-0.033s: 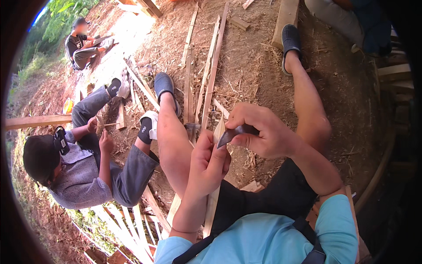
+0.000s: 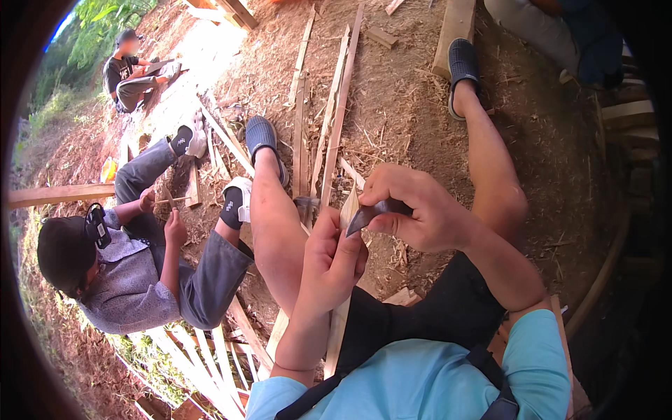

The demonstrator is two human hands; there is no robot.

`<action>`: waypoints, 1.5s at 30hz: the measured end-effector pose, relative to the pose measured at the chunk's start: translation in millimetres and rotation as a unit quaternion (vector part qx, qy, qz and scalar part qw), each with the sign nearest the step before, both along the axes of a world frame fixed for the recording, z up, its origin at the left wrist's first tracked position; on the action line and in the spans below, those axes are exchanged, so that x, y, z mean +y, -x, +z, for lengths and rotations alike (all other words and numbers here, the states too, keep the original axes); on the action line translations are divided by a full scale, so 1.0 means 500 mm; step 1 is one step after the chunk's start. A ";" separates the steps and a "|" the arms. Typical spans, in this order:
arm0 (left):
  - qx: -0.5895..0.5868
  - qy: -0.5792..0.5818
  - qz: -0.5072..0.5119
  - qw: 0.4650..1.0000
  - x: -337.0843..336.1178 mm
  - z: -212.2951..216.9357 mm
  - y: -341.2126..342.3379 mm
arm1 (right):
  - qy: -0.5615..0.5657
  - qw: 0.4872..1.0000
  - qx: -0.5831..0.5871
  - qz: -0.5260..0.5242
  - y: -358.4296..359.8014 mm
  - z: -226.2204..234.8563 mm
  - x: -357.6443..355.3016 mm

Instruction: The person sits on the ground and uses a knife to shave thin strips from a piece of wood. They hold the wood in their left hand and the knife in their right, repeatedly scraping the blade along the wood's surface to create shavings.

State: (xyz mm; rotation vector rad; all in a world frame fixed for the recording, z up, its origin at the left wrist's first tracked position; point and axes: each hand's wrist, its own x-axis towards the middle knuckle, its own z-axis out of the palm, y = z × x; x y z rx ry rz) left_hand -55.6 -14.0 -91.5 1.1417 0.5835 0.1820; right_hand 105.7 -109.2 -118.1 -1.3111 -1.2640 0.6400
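Over the ground between my knees, my left hand [image 2: 332,257] is closed around a pale, pointed piece of wood [image 2: 348,206] whose upper end sticks out past the fingers. My right hand [image 2: 418,210] pinches a dark metal blade [image 2: 369,215] between thumb and fingers. The blade lies against the side of the wood, its tip beside my left thumb. Whether the blade has a handle is hidden by my right hand. The lower part of the wood is hidden in my left palm.
At left a seated co-worker [image 2: 126,273] holds a thin wooden stick [image 2: 172,201]. Another person [image 2: 133,73] sits farther off. Long wooden strips [image 2: 341,105] lie on the shaving-strewn dirt ahead. A thick beam [image 2: 455,35] is by my right foot; pale slats [image 2: 199,360] lie lower left.
My hands, the wood and the blade look the same. The co-worker at left has shifted their hands slightly, and the far person's arms have moved a little.
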 end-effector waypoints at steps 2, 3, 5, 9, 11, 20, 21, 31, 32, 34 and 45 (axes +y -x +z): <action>-0.002 -0.012 0.000 1.000 -0.002 -0.004 0.000 | 0.002 1.000 -0.009 -0.005 0.000 -0.003 -0.002; -0.004 -0.023 0.007 1.000 -0.005 -0.007 -0.001 | -0.006 1.000 -0.010 -0.017 0.002 -0.003 -0.002; -0.010 -0.038 0.013 0.999 -0.007 -0.007 -0.003 | -0.025 0.999 -0.014 -0.042 0.007 0.001 0.002; -0.010 -0.048 0.015 0.999 -0.009 -0.003 -0.008 | -0.036 0.998 -0.001 -0.048 0.010 -0.003 0.002; -0.010 -0.049 0.015 0.999 -0.009 -0.002 -0.009 | -0.054 0.997 0.013 -0.050 0.012 -0.004 0.006; -0.016 -0.010 0.001 1.000 -0.006 -0.005 -0.006 | 0.025 0.999 0.028 -0.038 0.017 0.010 -0.007; -0.016 -0.001 0.000 1.000 -0.006 -0.003 -0.004 | 0.025 0.996 0.086 -0.031 0.021 0.013 -0.006; -0.012 0.071 -0.046 0.996 0.012 0.005 -0.006 | 0.040 0.976 0.204 0.067 0.000 0.011 -0.009; -0.012 0.065 -0.044 0.997 0.010 0.005 -0.007 | 0.035 0.980 0.189 0.059 -0.001 0.010 -0.009; -0.014 0.054 -0.040 0.998 0.004 0.005 -0.009 | 0.024 0.974 0.220 0.045 0.000 0.015 -0.013; 0.032 0.004 -0.038 0.999 0.005 0.002 -0.022 | 0.036 0.988 0.109 -0.099 -0.008 0.002 -0.014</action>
